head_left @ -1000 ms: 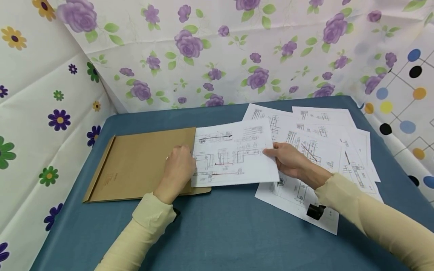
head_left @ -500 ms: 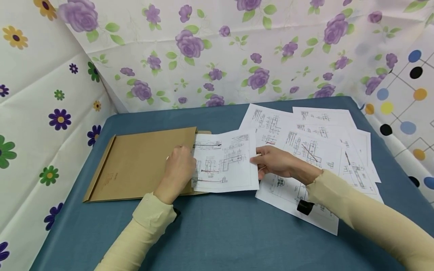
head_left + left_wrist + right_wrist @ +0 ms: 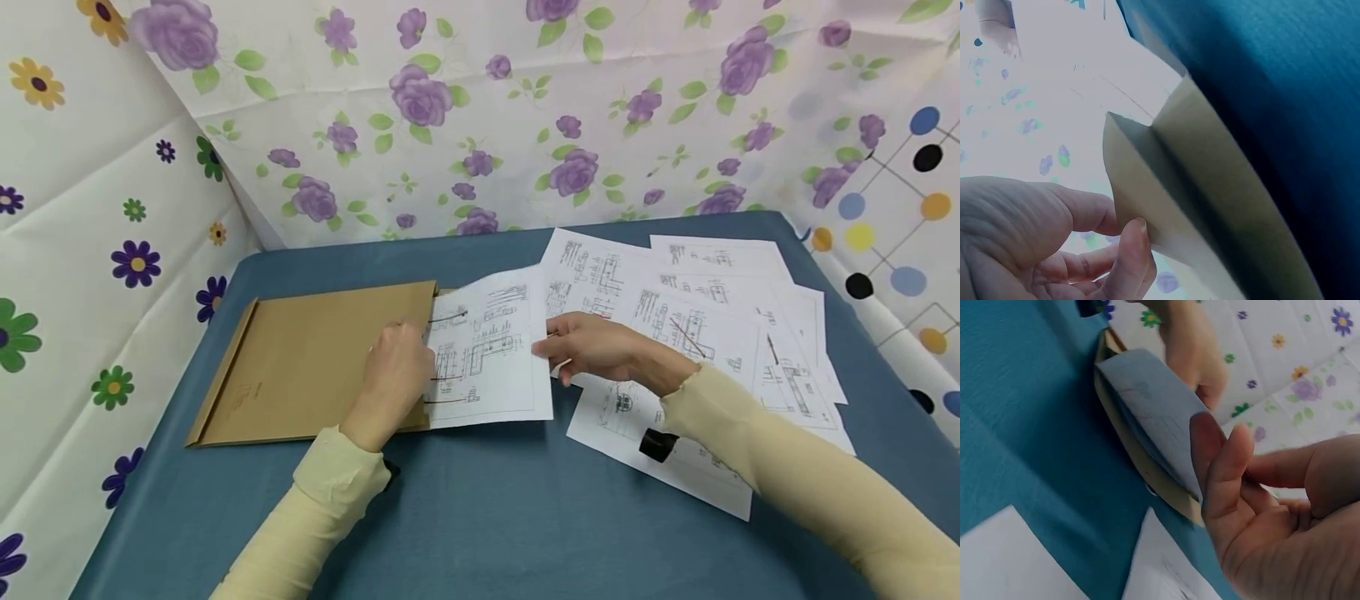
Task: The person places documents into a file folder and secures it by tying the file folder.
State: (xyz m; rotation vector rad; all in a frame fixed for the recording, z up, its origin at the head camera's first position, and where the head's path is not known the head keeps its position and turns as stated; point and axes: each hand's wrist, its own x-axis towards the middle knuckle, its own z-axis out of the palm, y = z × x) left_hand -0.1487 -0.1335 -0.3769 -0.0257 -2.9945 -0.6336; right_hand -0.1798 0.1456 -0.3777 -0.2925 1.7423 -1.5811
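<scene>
A brown paper envelope (image 3: 315, 367) lies flat at the left, its mouth facing right. The left hand (image 3: 397, 375) pinches the upper layer at that mouth; in the left wrist view the hand (image 3: 1085, 244) holds the lifted flap of the envelope (image 3: 1210, 187) between thumb and fingers. A white sheet with printed drawings (image 3: 495, 358) is partly inside the mouth, its left part hidden. The right hand (image 3: 600, 346) grips the sheet's right edge. In the right wrist view, thumb and fingers of the right hand (image 3: 1272, 506) pinch the sheet (image 3: 1154, 406) at the envelope's gaping mouth (image 3: 1141, 456).
Several printed sheets (image 3: 675, 475) lie spread and overlapping at the right of the blue tablecloth (image 3: 480, 517), partly under the right forearm. Flowered cloth (image 3: 487, 108) hangs behind and at the left; dotted cloth (image 3: 907, 250) hangs at the right.
The right hand has moved left with its sheet, and more of the sheet is inside the envelope. The sheet's upper edge now bows upward. The left hand has stayed at the envelope's mouth.
</scene>
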